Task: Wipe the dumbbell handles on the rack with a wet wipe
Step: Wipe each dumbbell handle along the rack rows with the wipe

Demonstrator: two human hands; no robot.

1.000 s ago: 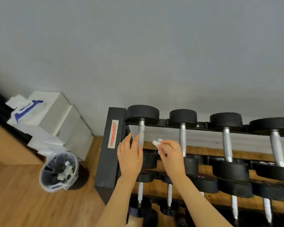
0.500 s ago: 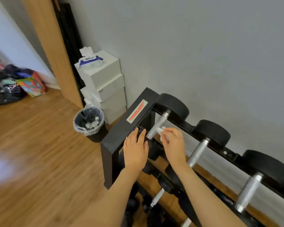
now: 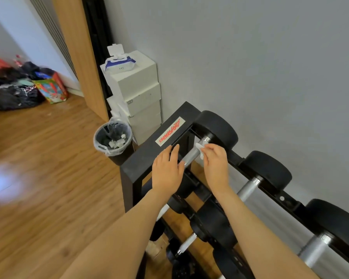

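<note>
Right hand [image 3: 215,164] pinches the wet wipe [image 3: 199,150] against the end dumbbell handle [image 3: 192,156]; left hand [image 3: 166,172], fingers relaxed, rests beside it on the rack [image 3: 147,158]. Wrapping the wipe fully round would likely clean better.

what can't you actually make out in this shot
- Head view: the near end of the first dumbbell handle is hidden behind the left hand.
- Most of the wet wipe is covered by the right hand; only a white corner shows.
- The lower tiers of the rack are blocked by both forearms.
- The rightmost dumbbell is cut off by the frame edge.
- Print on the wipes pack is too small to read.
</note>
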